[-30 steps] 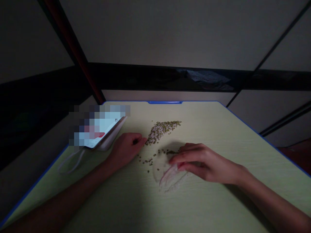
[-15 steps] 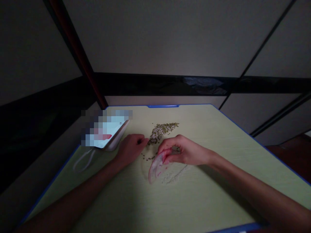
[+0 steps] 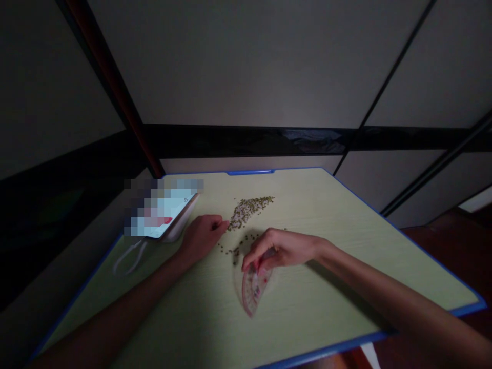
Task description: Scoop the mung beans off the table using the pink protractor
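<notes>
My right hand [image 3: 279, 248] pinches a clear protractor [image 3: 253, 294] with reddish markings, tilted with its curved edge toward me. Just beyond that hand, small loose dark beans [image 3: 230, 251] are scattered on the table, some blurred beside the fingertips. A pile of green beans mixed with whitish grains [image 3: 248, 210] spreads across the middle of the table. At its left end rests my left hand [image 3: 202, 236], fingers curled closed, with the thumb side close to or touching the pile's edge. Whatever may be inside those fingers is hidden.
The pale table [image 3: 326, 307] has a blue rim. A lit phone [image 3: 169, 212], partly pixelated, leans on a whitish stand at left, with a looped strap [image 3: 132, 259] hanging from it. Cabinet panels [image 3: 238, 61] rise behind the table's far edge.
My right hand and the protractor have come nearer to me, and the protractor is turned more steeply. My left hand stays by the pile. The whole view has shifted slightly.
</notes>
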The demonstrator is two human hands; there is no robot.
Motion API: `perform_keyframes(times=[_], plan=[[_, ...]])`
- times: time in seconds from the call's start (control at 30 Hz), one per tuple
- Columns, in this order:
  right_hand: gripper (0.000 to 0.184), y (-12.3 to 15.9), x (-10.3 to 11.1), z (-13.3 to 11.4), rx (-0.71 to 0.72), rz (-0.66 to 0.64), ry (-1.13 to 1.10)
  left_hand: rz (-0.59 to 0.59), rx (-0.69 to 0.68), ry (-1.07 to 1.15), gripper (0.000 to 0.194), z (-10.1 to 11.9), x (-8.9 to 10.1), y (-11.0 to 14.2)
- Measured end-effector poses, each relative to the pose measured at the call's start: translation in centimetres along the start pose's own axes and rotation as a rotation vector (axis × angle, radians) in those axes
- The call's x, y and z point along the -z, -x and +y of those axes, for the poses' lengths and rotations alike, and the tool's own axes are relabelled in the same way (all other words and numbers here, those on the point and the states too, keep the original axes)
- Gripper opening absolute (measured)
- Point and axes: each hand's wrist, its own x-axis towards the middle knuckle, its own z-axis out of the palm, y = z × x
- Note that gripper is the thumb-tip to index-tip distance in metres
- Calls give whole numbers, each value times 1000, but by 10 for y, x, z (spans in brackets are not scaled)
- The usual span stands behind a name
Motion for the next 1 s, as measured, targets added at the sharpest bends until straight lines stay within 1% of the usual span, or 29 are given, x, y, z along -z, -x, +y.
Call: perform_keyframes(times=[0.17, 0.33, 0.37, 0.43, 0.5, 0.6, 0.67, 0.73, 0.83, 0.93, 1.0], plan=[[25, 19, 4, 2, -37, -28, -16, 2, 5, -3, 35, 1, 2, 1], [25, 39, 4, 1, -83, -15, -33, 4, -3, -7, 35, 1, 2, 0], [25, 43, 5, 0, -87, 5, -40, 6, -2, -9, 35, 1, 2, 0], [24, 53, 7, 1, -90, 110, -52, 6, 1, -10, 35, 0, 1, 0], [27, 63, 13, 4, -85, 296, -67, 2, 4, -11, 35, 0, 1, 0], [30, 80, 26, 15, -98, 576, -100, -3, 8, -13, 34, 0, 2, 0], [30, 90, 33, 26, -144, 700, -57, -7, 7, -14, 34, 1, 2, 0], [32, 96, 37, 36, -210, 754, 5, -11, 5, -16, 34, 2, 3, 0], [35, 97, 34, 45, -247, 781, 73, -13, 4, -15, 35, 3, 4, 0], [35, 90, 26, 44, -225, 777, 95, -14, -9, 0, 35, 2, 4, 0], [31, 84, 19, 38, -181, 736, 71, -18, -11, 3, 35, 1, 3, 0]])
